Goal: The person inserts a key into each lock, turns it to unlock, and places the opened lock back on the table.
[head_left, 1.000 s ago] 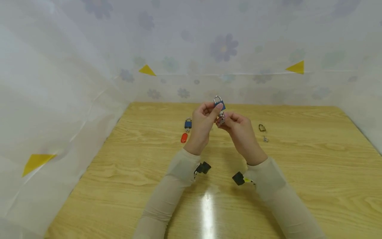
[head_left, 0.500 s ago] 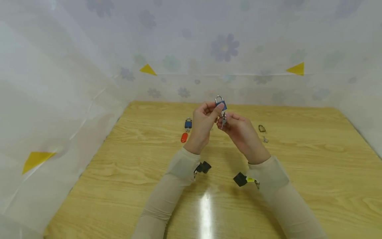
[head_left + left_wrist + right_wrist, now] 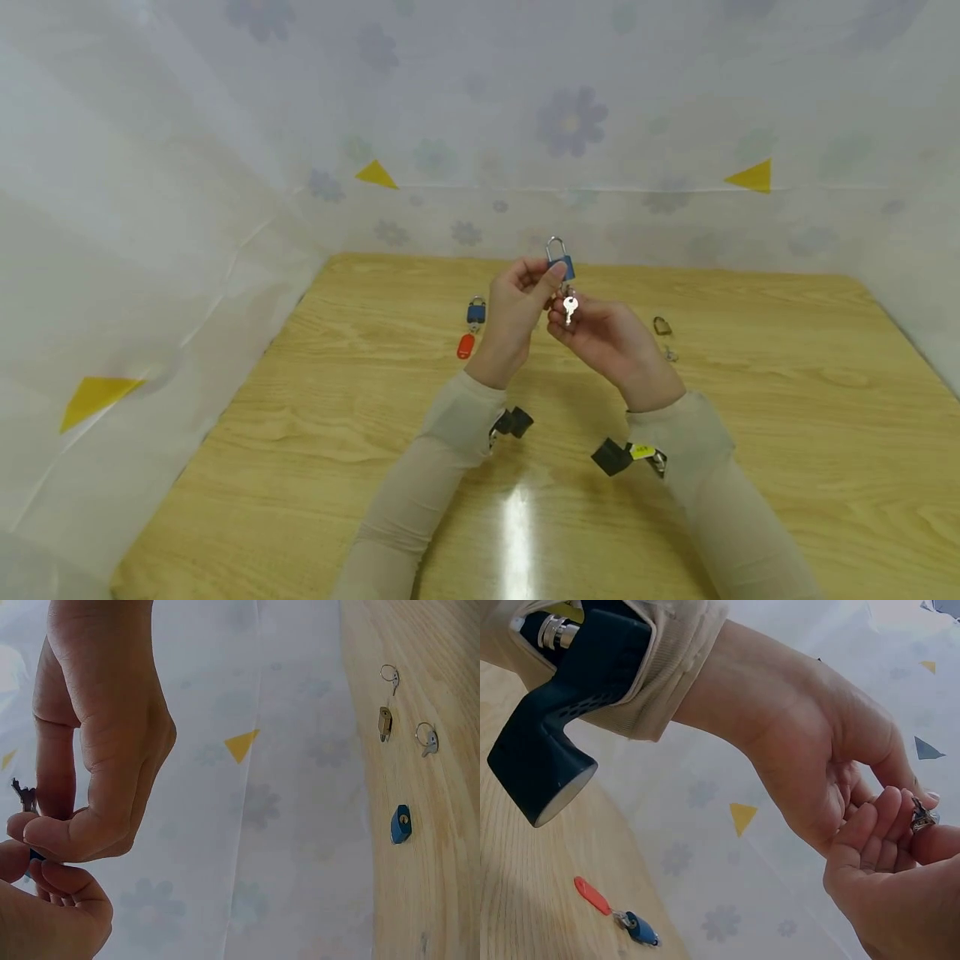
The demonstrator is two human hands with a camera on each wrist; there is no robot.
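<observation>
Above the bench, the left hand pinches a blue padlock upright in its grip. Just under the padlock, the right hand pinches its key. Beyond and left of the padlock lies a second blue padlock.

A wooden table with soft white walls around it.

You look down at a light wooden table with a bright shine of light on it. A thin white sheet with pale flowers stands on three sides. Small yellow triangles are stuck on it.
</observation>
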